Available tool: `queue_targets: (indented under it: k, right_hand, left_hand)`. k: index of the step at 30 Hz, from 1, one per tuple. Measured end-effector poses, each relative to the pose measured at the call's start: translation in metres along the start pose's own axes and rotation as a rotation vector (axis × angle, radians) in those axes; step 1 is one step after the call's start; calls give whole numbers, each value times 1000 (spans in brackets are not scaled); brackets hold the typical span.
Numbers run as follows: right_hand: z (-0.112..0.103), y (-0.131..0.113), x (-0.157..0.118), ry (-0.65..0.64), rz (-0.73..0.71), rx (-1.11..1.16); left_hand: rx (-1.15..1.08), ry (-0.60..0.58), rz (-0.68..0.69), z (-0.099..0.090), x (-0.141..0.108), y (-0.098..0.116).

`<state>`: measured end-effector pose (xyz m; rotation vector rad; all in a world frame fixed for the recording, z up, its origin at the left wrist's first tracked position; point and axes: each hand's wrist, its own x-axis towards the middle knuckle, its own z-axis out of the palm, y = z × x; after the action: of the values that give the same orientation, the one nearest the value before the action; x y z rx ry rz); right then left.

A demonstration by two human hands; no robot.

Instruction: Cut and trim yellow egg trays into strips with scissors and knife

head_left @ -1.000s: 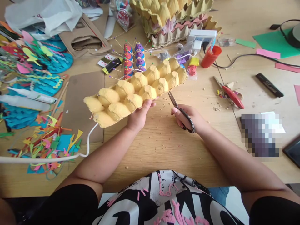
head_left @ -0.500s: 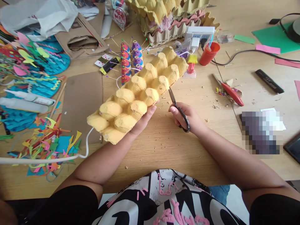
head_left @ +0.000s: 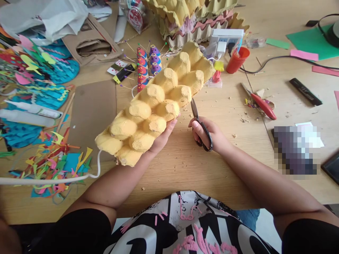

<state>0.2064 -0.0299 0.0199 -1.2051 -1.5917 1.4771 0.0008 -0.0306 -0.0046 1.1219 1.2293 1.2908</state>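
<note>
My left hand (head_left: 164, 138) grips a yellow egg carton (head_left: 152, 97) from beneath, its fingers mostly hidden and the thumb along the near edge. The carton is held tilted above the table, bumps up, running from lower left to upper right. In my right hand (head_left: 209, 132) is a pair of dark scissors (head_left: 195, 111), fingers wrapped round the handles. The blades look nearly closed and point up at the carton's near edge; I cannot tell whether the tips touch it. Behind the carton stand painted carton strips, one red and blue (head_left: 142, 65), one purple (head_left: 155, 58), with pins stuck in.
Stacked egg trays (head_left: 185, 21) stand at the back, near a power strip (head_left: 227, 35) and a red cup (head_left: 237, 60). A red-handled cutter (head_left: 263, 106) lies right. Paper scraps (head_left: 53, 165), glue bottles (head_left: 34, 110) and brown cardboard (head_left: 92, 120) lie left. A white cable (head_left: 53, 181) crosses the left.
The egg carton has tipped slightly, its lower left end shifting down and left, its far side rising. My right hand with the scissors has moved a little left and down.
</note>
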Motion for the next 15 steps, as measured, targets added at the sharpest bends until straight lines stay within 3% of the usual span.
queue_targets:
  k: [15]
  right_hand:
    - [1, 1, 0, 11, -15, 32]
  left_hand:
    - [116, -60, 85, -2, -1, -1]
